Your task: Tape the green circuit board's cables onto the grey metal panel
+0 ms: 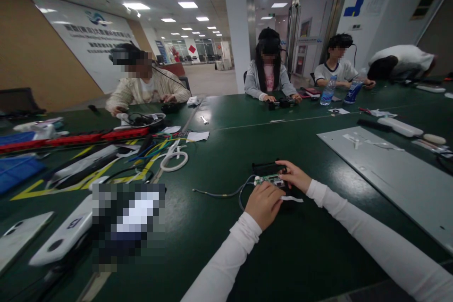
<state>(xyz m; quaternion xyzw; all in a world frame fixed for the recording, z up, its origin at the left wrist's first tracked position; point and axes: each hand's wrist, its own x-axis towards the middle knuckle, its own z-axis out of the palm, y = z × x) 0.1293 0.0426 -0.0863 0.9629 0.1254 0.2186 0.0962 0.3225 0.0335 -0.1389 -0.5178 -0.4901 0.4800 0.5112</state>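
Note:
In the head view a small green circuit board (264,180) with white connectors sits beside a black open casing part (266,168). My left hand (264,205) curls over the near side of the board, its fingertips partly hidden. With bent fingers, my right hand (295,175) grips the right end of the black casing and the board. A grey cable (226,195) runs from the board's left side and curves across the green table. Just below my fingers a white strip (293,199) sticks out to the right.
A large grey panel (354,170) lies to the right. On the left are a white coiled cable (175,164), red power strips (95,139), a blue bin (21,172) and a white device (67,226). A wrench (204,120) lies ahead. Several people sit across the table.

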